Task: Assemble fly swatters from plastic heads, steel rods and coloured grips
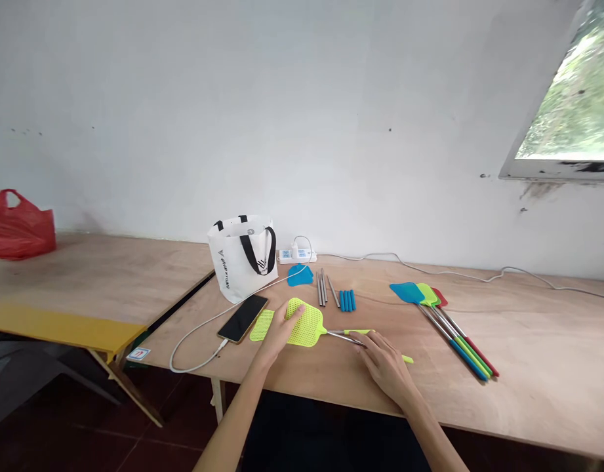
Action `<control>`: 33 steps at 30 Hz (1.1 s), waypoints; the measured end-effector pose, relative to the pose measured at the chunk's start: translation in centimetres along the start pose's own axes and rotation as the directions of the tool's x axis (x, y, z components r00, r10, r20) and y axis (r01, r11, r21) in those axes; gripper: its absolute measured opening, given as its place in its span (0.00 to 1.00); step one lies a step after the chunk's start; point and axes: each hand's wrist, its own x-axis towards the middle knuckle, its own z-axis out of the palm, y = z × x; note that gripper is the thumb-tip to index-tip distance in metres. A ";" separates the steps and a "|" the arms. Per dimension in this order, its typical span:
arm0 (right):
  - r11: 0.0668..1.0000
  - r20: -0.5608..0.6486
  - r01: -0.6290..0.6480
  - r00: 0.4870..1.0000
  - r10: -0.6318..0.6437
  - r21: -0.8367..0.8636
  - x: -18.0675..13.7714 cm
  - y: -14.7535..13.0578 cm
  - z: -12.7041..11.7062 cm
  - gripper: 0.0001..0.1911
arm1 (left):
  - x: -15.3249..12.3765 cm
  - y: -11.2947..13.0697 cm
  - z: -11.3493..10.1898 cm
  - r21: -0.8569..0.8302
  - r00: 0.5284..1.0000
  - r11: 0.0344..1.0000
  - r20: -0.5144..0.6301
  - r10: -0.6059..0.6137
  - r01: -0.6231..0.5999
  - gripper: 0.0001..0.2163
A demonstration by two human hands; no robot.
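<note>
Left hand [279,331] is at a yellow-green head [309,326], near the front edge of the table [538,367], left of mid-span. Thumb lies over the mesh, fingers mostly hidden; looks clamped on it. Second yellow-green head [261,326] lies just left, partly behind the hand; can't tell what it's joined to.

Steel shafts [337,333] run from the held head toward the right hand [383,367], which sits over them close to the front edge. Its fingers are bent and close together; can't tell if they're gripping or just resting. One yellow-green sleeve [359,332] shows beyond the fingers, another yellow-green end [407,359] right of the hand.

Status: the finished swatters [454,334] look whole, with coloured heads, steel shafts and coloured handles, lying together right of the hands, handles toward the front edge. Yellow-green work in hand looks mostly joined; seating at the sleeves isn't visible.

Still separate: blue heads [300,275] toward the back edge, loose steel tubes [321,288] to their right, four blue grips [347,300] in a row beside the tubes. Judging by that, the blue set looks unstarted.
</note>
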 end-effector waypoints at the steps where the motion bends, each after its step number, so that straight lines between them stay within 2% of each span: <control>1: 1.000 -0.011 -0.005 1.000 0.004 -0.015 0.0 0.0 0.0 0.19 | -0.2 -0.1 0.4 0.002 1.000 1.000 0.017 -0.016 0.016 0.19; 11: 0.991 -0.045 -0.014 0.999 0.008 -0.134 -0.1 0.2 0.6 0.19 | -0.6 -1.8 2.5 -0.065 0.992 0.991 0.059 -0.115 0.119 0.24; 15: 0.995 -0.046 0.001 0.999 -0.006 -0.103 -0.2 0.3 0.6 0.20 | -1.0 -1.6 3.0 -0.029 0.995 0.999 0.088 -0.043 0.046 0.25; 19: 0.998 -0.046 0.014 0.999 -0.017 -0.056 -0.3 0.6 0.7 0.20 | -1.5 -1.9 3.2 0.061 1.000 0.998 0.007 0.014 -0.015 0.24; 21: 0.999 -0.055 0.010 0.998 -0.013 -0.047 -0.4 0.7 0.7 0.20 | -1.8 -2.1 3.2 0.106 0.996 0.991 0.029 0.081 -0.084 0.21; 23: 0.999 -0.056 0.003 0.998 -0.005 -0.035 -0.4 0.8 0.6 0.20 | -2.1 -2.1 3.2 0.138 0.972 0.966 0.120 0.203 -0.219 0.16; 26: 1.000 -0.050 0.001 0.999 -0.001 0.007 -0.4 0.8 0.5 0.20 | -2.4 -1.7 3.1 0.162 0.900 0.898 0.232 0.370 -0.410 0.12; 32: 0.998 -0.067 0.024 0.998 -0.020 0.065 -0.4 0.7 0.4 0.19 | -2.9 -1.9 3.2 0.209 0.757 0.729 0.230 0.612 -0.652 0.07; 33: 0.998 -0.074 0.030 0.997 -0.025 0.064 -0.4 0.7 0.5 0.19 | -2.9 -2.0 3.3 0.209 0.746 0.717 0.223 0.627 -0.665 0.07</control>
